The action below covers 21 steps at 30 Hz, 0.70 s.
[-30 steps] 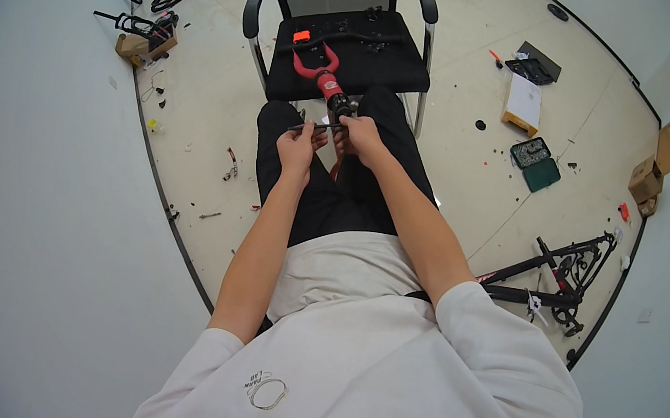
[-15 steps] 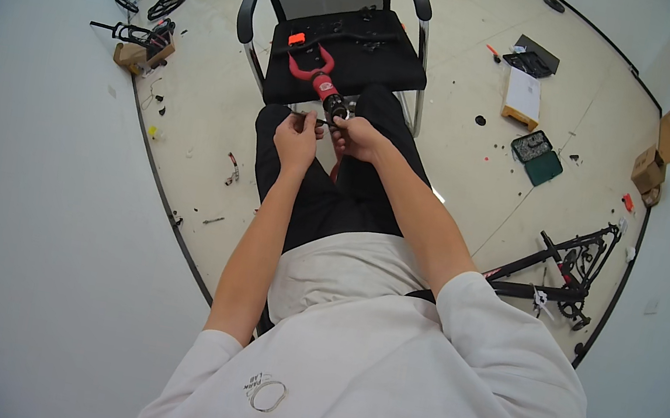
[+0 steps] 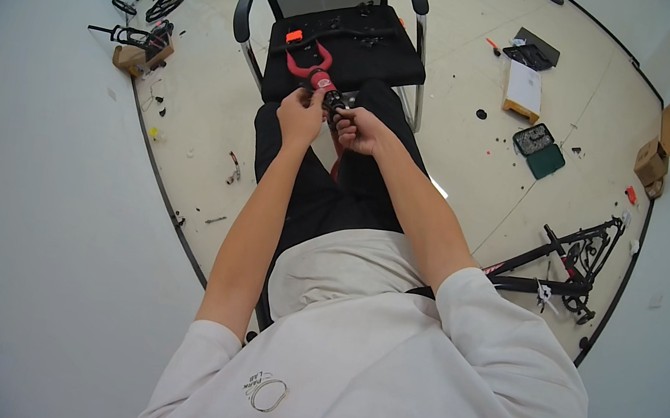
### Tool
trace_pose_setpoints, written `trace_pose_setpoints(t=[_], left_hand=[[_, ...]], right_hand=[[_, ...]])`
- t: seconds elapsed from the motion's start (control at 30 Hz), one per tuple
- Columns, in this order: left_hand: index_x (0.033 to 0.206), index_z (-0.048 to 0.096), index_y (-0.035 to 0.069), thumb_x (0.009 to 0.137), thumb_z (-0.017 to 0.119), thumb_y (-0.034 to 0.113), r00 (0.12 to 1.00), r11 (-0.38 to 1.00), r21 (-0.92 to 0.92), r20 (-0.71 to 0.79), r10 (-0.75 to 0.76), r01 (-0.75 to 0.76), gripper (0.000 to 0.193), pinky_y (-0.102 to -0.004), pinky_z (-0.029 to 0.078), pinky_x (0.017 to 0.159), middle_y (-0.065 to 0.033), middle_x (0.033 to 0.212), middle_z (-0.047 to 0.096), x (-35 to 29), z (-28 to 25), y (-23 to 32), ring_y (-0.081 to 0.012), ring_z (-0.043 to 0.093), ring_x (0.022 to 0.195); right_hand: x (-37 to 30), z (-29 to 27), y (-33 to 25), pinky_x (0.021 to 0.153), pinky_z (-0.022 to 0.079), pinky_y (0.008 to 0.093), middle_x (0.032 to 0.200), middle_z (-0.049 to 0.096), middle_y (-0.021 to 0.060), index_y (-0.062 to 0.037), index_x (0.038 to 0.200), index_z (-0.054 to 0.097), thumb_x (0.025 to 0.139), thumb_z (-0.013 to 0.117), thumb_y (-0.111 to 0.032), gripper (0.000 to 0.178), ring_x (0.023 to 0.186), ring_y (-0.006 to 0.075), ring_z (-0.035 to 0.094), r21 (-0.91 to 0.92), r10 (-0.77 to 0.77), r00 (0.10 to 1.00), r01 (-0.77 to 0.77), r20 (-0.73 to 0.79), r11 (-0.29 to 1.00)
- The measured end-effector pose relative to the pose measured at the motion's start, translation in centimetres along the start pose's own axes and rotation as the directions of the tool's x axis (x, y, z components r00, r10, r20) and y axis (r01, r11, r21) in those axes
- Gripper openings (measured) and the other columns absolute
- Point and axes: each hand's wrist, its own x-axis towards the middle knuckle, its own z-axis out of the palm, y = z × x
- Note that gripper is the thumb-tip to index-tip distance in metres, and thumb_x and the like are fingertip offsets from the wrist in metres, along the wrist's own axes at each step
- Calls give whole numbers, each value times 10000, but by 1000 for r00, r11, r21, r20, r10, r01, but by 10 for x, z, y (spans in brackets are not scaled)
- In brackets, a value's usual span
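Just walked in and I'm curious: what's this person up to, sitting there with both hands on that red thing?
A seated person holds a red forked bike part out over their knees, the left hand and right hand meeting at its dark lower end. Whether each grip is closed tight is hard to tell. A black chair stands just ahead with black parts on its seat. A black bike frame and an open green case lie on the floor to the right.

bright, even indoor light; soft short shadows; small glare patch on floor [image 3: 437, 189]; strong fisheye bending, black vignette at rim; far corner blurred.
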Motion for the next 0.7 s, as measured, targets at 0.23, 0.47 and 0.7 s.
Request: trace_pose_setpoints(t=[0.23,0.47,0.7], left_hand=[[824,562,-47,889,603,182,979,944,-267,0,-202,194,241,-274,535,546,-123,722,648,-17,-8,-15,-166,635,582],[883,544,-59,912,567,199,939,846,-428,19,-343,318,261,-290,547,566,-142,776,648,-13,-8,-30,-198,647,630],[863,543,-78,914,556,199,938,859,-402,4,-346,318,282,-294,544,534,-156,752,648,-24,-9,-44,-209,650,604]], right_hand=[[-4,16,4,444,304,196,601,415,-36,-80,809,467,960,442,-230,213,475,54,338,-329,-133,973,66,-187,942],[0,12,8,471,343,262,606,440,-2,-61,793,482,935,495,-278,260,485,107,373,-465,-244,949,127,-200,876],[-3,16,15,484,323,238,627,444,-20,-83,756,495,951,481,-286,282,506,93,357,-473,-305,937,192,-173,860]])
